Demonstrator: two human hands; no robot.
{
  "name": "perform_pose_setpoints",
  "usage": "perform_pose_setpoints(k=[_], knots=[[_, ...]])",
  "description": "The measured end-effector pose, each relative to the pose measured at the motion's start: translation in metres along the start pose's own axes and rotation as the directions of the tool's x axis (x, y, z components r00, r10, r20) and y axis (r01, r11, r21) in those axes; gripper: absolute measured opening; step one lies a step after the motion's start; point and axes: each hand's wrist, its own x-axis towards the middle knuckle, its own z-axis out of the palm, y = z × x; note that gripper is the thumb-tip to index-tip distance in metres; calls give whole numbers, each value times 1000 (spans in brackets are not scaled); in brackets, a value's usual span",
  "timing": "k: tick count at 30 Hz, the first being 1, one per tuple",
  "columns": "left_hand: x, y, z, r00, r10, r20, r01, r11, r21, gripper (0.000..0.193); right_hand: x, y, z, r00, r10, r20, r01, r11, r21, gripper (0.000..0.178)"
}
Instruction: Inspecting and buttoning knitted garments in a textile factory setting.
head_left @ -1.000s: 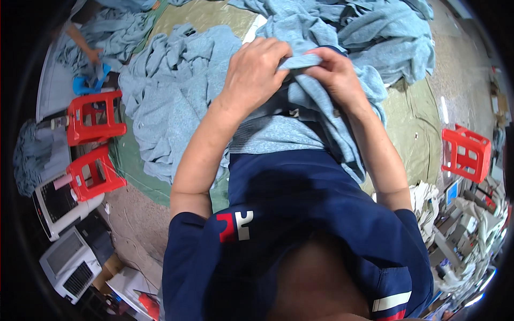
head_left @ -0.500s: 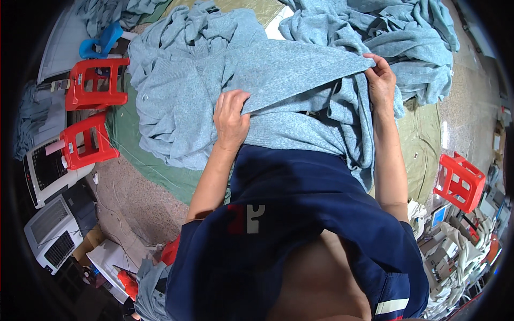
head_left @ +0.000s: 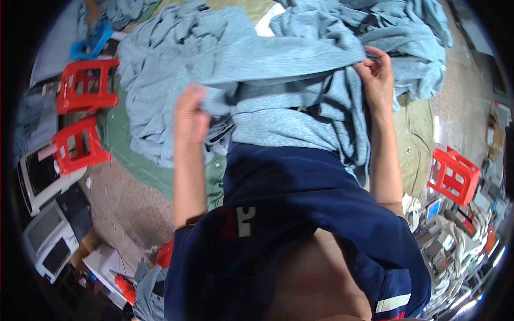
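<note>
A light blue knitted garment (head_left: 289, 59) is stretched between my two hands, over more of the same knitwear. My left hand (head_left: 191, 115), blurred by motion, is closed on a fold at its left side, with the fabric lifted and a dark gap under it. At the right end of the stretched part, my right hand (head_left: 378, 80) has thumb and fingers bent around the narrow edge, pinching it. Another piece of blue knit (head_left: 284, 128) lies across my lap, against my dark blue clothing (head_left: 284, 171).
Heaped blue knitwear (head_left: 155, 91) spreads to the left, with another pile (head_left: 412, 59) at the far right. A green sheet (head_left: 120, 125) lies beneath. Red stools (head_left: 88, 85) stand at left, another red stool (head_left: 455, 176) at right. A person's arm (head_left: 93, 10) shows at the far left.
My left hand has moved left and slightly up, drawing the knit's edge with it. The right hand has stayed nearly in place. The camera view has shifted slightly.
</note>
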Motion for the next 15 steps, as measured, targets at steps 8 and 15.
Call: perform_pose_setpoints(k=[8,15], knots=[[4,40,124,967,239,92,-237,702,672,13,-81,-89,19,675,-642,362,709,701,-78,22],[-37,-31,139,878,-330,348,3,729,684,11,-99,-80,41,667,-657,352,714,699,-48,18]])
